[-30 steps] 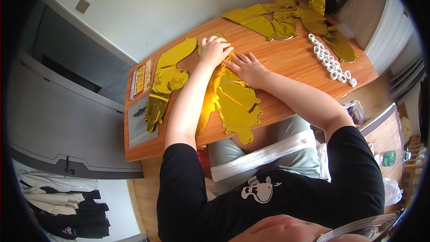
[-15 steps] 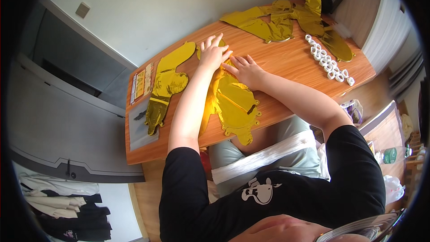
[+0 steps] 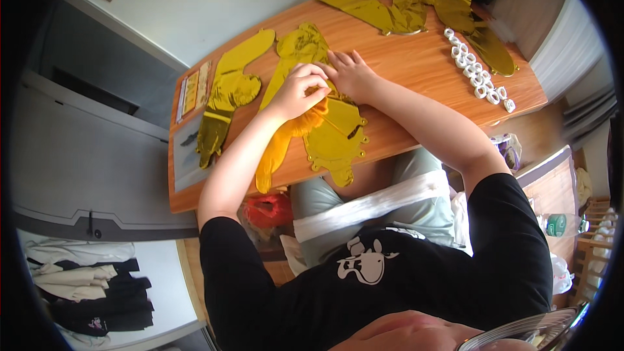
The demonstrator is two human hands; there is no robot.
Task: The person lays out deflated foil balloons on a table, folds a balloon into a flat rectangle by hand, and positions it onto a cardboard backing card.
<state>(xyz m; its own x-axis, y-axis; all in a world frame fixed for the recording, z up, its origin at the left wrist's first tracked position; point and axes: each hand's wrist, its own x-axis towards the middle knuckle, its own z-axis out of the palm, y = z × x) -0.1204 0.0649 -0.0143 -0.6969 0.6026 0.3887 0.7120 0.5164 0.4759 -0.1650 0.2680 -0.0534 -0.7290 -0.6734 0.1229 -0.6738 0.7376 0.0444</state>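
Observation:
A flat gold foil balloon with small tabs along its edge lies in front of me on the wooden table. My left hand is closed over its middle, thumb and fingers pinching thin, gathered orange material that trails toward the near edge. Whether the foil is caught in that pinch too is hidden. My right hand lies beside it, palm down with fingers stretched out, its fingertips close to the left fingers. To the left rests another flat gold foil balloon, folded and creased.
More gold foil balloons cover the far right of the table. Several small white rolls stand in rows near the right edge. A printed card and a clear plastic sleeve lie at the left. A red bag is below.
My left hand has come nearer and curled round the orange material, which now spreads left of the balloon. The far part of the balloon is uncovered. My right hand has shifted slightly in the view.

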